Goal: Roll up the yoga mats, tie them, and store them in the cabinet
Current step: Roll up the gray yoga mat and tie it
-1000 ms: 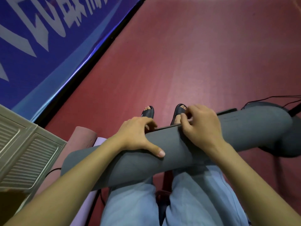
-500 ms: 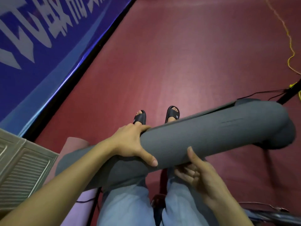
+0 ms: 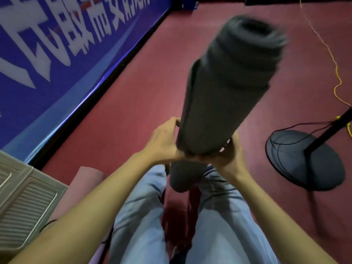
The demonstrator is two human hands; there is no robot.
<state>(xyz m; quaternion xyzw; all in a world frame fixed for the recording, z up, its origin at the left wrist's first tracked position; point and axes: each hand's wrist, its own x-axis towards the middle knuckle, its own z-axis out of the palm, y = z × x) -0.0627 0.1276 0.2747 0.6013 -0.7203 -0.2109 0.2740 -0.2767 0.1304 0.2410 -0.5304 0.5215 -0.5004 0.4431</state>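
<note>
Both hands, left hand [image 3: 163,141] and right hand [image 3: 229,155], clasp the upended grey mat [image 3: 224,88] low down, seemingly steadying it for tying, though blur hides the fingers.

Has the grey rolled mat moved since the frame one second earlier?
Yes. The grey mat lay across the person's lap; now it stands on end between the knees, its top tilted toward the fan base.

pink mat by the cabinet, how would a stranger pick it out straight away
Start at the beige louvred cabinet in the lower left corner. Just to its right, under the person's left forearm, a rolled pink mat lies on the red floor. Unlike the grey mat held upright in both hands, it is pale pink and untouched.
</note>
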